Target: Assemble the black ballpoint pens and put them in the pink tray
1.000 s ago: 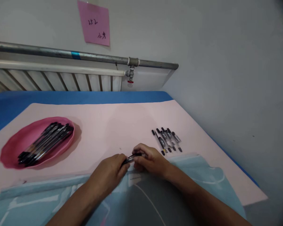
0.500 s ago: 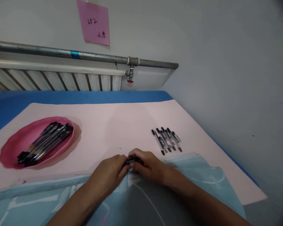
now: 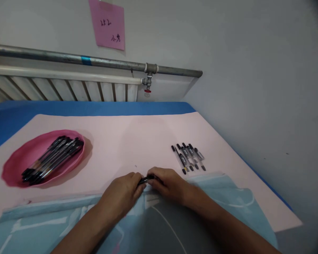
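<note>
Between both hands, at the near edge of the pink table sheet, is a black pen, mostly covered by fingers. My left hand is closed on its left end. My right hand pinches the other end, thumb and curled fingers around it. To the right lies a group of pen parts, clear barrels and black caps side by side on the sheet. On the left stands a pink oval bowl with wavy rim, and a bundle of black-capped clear pens lies in it.
A light blue patterned cloth covers the near edge, under my forearms. Behind the pink sheet runs a blue table border. A radiator and metal pipe with a red valve are on the back wall; another wall rises at right.
My hands have drawn slightly apart, and more of the black pen shows between them. The whole view has shifted a little; the bowl and the pen parts lie as before.
</note>
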Motion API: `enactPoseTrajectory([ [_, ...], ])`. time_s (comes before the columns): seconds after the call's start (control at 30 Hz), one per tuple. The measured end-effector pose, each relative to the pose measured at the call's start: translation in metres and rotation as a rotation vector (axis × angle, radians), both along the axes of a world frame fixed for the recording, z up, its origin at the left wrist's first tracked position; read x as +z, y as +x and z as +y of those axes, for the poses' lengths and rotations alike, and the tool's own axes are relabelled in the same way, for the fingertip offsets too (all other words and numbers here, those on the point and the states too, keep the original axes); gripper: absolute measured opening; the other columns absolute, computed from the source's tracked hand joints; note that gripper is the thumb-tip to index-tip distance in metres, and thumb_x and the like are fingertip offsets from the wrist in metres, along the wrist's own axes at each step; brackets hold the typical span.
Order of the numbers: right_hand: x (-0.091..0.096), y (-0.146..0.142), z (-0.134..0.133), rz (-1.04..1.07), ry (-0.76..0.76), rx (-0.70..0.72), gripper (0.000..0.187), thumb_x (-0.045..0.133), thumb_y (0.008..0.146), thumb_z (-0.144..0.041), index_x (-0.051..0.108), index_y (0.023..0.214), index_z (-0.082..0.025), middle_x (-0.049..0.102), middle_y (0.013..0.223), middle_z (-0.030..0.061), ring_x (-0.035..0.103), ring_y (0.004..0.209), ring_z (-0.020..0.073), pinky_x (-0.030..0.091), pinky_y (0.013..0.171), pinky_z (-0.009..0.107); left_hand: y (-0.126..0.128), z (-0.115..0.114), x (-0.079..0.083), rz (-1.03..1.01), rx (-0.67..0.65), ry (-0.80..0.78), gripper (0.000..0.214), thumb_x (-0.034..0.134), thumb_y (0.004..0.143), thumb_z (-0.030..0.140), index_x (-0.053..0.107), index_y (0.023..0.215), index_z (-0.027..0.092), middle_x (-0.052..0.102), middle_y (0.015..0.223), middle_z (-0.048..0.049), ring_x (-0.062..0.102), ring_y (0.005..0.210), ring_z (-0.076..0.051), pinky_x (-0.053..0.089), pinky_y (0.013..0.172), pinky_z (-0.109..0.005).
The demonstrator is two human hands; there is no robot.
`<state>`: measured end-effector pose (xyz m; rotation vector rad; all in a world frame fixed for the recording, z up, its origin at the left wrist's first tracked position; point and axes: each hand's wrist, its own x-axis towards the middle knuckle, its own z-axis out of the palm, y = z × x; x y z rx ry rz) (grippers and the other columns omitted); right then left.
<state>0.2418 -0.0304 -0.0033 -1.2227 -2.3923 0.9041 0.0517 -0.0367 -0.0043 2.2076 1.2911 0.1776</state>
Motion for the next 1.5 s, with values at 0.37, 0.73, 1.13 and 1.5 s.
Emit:
enactPoseTrajectory([
  [0.37,0.0009,-0.0032,-0.0015,0.024,-0.013,0.05,0.02,0.039,0.086,-0.016,0.054,0.099,-0.016,0.062,0.091,0.0051,0.055,0.079,0.0144,0.042,0.073,0.026,0.0002,-0.0006,-0.0009,0.041,-0.022,0.012,0.026,0.033,0.089,0.036,0.053,0.088,0.019,0.061,0.084,-0.0046,0.057,0.074,-0.017,0.04,0.064,-0.028],
  [0.73,-0.0027,-0.003,-0.0024,0.159,-0.024,0.06,0.022,0.04,0.086,-0.013,0.054,0.102,-0.016,0.061,0.095,0.0051,0.056,0.083,0.0134,0.042,0.076,0.025,0.0003,-0.0011,0.0014,0.062,-0.022,0.028,0.029,0.033,0.09,0.038,0.054,0.092,0.018,0.061,0.085,-0.0053,0.058,0.074,-0.018,0.041,0.065,-0.029],
  [1.13,-0.004,-0.0048,-0.002,0.218,-0.035,0.032,0.021,0.042,0.086,-0.017,0.055,0.102,-0.015,0.063,0.092,0.0056,0.057,0.08,0.0132,0.044,0.072,0.025,-0.0012,0.0005,-0.0028,0.095,-0.043,0.071,0.028,0.033,0.09,0.037,0.055,0.094,0.019,0.062,0.085,-0.0047,0.059,0.075,-0.018,0.042,0.064,-0.029],
  [1.5,-0.0044,-0.0047,-0.0018,0.229,-0.045,0.02,0.022,0.043,0.085,-0.016,0.056,0.103,-0.015,0.064,0.09,0.0045,0.058,0.077,0.0123,0.045,0.07,0.024,-0.0009,0.0006,-0.0057,0.13,-0.056,0.084,0.026,0.033,0.089,0.034,0.054,0.096,0.019,0.063,0.085,-0.0048,0.06,0.074,-0.019,0.042,0.063,-0.029],
])
